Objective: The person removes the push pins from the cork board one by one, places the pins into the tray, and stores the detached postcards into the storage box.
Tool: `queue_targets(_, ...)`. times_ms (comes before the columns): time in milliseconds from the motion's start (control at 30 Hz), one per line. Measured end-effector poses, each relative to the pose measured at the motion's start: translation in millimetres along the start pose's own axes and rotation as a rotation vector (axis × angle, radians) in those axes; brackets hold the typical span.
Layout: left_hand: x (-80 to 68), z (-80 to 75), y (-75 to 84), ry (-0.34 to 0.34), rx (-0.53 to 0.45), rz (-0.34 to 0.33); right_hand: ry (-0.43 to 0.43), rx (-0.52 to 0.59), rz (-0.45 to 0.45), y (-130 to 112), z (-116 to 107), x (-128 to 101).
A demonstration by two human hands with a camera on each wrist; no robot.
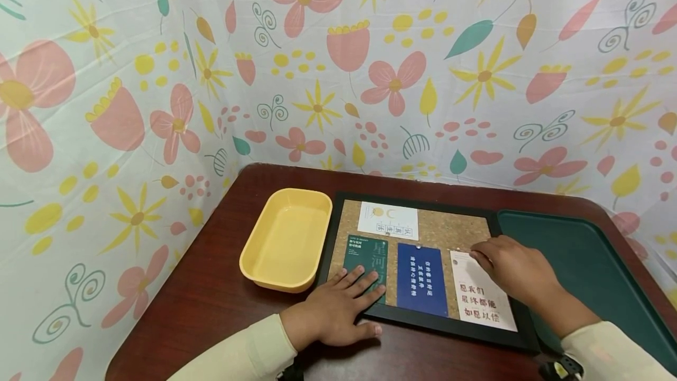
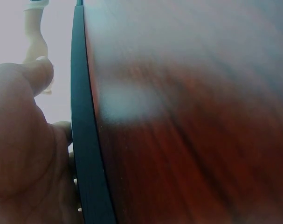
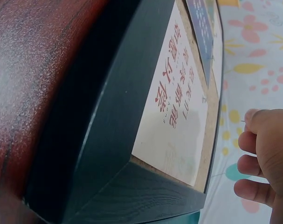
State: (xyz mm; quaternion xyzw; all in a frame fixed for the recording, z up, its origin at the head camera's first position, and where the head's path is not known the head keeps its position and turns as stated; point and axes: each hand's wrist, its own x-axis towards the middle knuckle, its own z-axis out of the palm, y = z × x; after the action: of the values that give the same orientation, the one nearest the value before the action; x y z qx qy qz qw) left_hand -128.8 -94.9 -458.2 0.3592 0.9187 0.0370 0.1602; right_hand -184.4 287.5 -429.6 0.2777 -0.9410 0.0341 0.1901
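Observation:
A cork board in a black frame lies on the table with several cards on it. My left hand rests with straight, spread fingers over the green card and the frame's near edge. Above the upper right of the pale card with red characters, my right hand pinches a small pushpin between thumb and forefinger. In the right wrist view the thin needle of the pushpin points out from the fingertips; its head is hidden. The blue card lies between the green and pale cards.
A yellow tray stands left of the board on the dark red table. On the right, a dark green tray sits beside the frame. A white card is at the board's top. Flowered cloth hangs behind the table.

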Motion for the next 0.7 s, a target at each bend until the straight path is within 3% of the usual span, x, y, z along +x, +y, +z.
queue_targets(200, 0.0, -0.3, 0.4, 0.002, 0.007, -0.001, 0.016, 0.008, -0.021, 1.7, -0.5, -2.2)
queue_targets(700, -0.8, -0.4, 1.3, 0.008, 0.013, 0.003, -0.008, 0.012, 0.042, 6.8, -6.7, -5.8)
